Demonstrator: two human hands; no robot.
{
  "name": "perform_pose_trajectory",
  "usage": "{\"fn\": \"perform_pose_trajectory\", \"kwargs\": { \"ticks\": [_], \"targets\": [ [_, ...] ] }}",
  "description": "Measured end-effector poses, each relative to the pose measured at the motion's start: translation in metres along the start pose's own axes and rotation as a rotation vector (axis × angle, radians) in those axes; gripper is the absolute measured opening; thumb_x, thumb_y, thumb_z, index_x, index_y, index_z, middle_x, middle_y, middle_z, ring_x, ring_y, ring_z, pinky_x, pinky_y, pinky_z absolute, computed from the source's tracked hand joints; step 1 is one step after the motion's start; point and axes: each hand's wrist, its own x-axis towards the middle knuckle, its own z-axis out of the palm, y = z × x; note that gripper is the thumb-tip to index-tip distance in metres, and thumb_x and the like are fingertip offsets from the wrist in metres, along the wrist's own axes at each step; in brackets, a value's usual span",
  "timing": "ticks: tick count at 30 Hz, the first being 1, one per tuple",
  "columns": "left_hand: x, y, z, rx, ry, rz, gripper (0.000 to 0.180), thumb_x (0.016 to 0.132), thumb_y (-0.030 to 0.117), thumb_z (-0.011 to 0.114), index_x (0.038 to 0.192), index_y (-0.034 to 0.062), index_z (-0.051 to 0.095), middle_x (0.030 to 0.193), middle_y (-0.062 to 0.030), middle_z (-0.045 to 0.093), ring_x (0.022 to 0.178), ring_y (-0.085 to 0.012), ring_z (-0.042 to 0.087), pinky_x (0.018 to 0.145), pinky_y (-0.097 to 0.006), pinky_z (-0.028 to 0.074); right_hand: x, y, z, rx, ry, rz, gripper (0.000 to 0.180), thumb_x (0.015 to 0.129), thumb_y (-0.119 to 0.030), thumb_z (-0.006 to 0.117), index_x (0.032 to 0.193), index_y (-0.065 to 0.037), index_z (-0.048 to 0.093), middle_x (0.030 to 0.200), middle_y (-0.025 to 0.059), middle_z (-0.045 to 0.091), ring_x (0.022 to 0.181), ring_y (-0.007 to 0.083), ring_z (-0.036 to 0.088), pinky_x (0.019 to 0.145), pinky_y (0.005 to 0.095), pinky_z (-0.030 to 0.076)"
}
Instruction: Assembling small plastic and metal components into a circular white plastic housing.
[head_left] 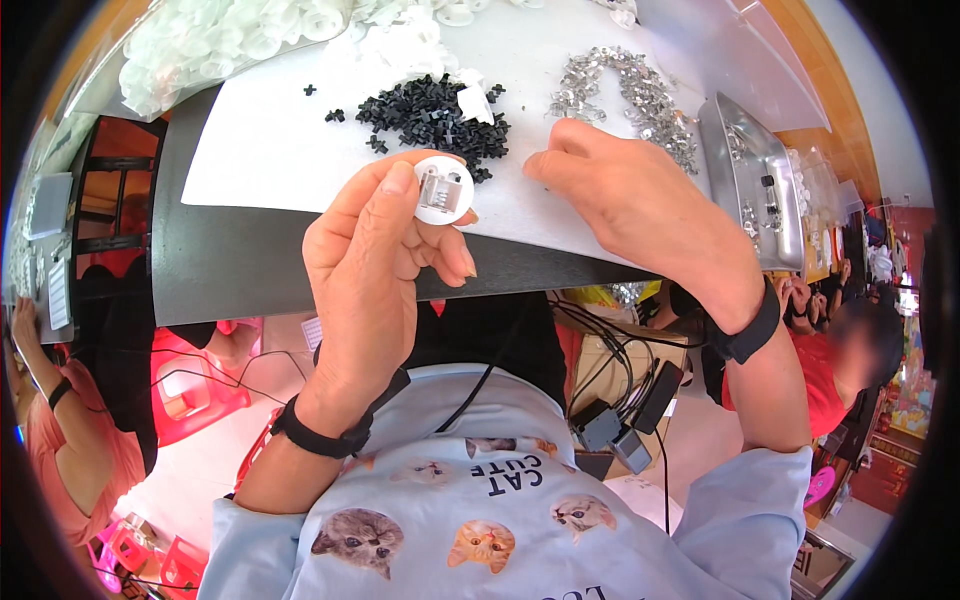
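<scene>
Between thumb and fingers, my left hand (355, 255) holds up a small round white plastic casing (437, 207) with its hollow side showing. Inside the casing are a metal strip and what looks like a coil spring. My right hand (640, 205) hovers over the white sheet (255, 150) with fingers curled in and thumb against them; whatever they may hold is hidden. Just beyond the casing lies a heap of small black cross-shaped pieces (415, 110). Past my right hand spreads a pile of small shiny metal pieces (655, 110).
A clear bin of translucent white plastic parts (215, 55) stands far left. White parts (390, 50) lie behind the black heap. A metal tray (712, 145) with small parts sits right. Cables and small boxes (615, 435) are below the table (250, 255). Other people sit on both sides.
</scene>
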Motion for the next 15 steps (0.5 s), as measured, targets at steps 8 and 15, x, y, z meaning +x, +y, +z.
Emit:
{"fn": "perform_pose_trajectory", "kwargs": {
  "ticks": [8, 15],
  "targets": [
    [0.0, -0.003, 0.0, -0.02, 0.013, 0.02, 0.033, 0.099, 0.022, 0.046, 0.107, -0.0062, 0.06, 0.08, -0.0145, 0.066, 0.057, -0.0137, 0.06, 0.05, -0.023, 0.046, -0.007, 0.017, 0.001, 0.147, 0.057, -0.073, 0.017, 0.081, -0.001, 0.051, 0.095, -0.001, 0.061, 0.086, 0.0147, 0.058, 0.078, 0.0353, 0.06, 0.069, 0.041, 0.048],
    [0.002, -0.005, 0.001, -0.02, 0.003, 0.017, 0.032, 0.098, 0.022, 0.046, 0.107, -0.006, 0.06, 0.081, -0.0147, 0.066, 0.057, -0.0135, 0.061, 0.05, -0.023, 0.046, -0.007, 0.011, 0.001, 0.019, 0.004, -0.054, 0.01, 0.079, -0.001, 0.052, 0.087, -0.001, 0.059, 0.083, 0.0131, 0.055, 0.076, 0.0335, 0.06, 0.065, 0.0408, 0.049]
  ]
}}
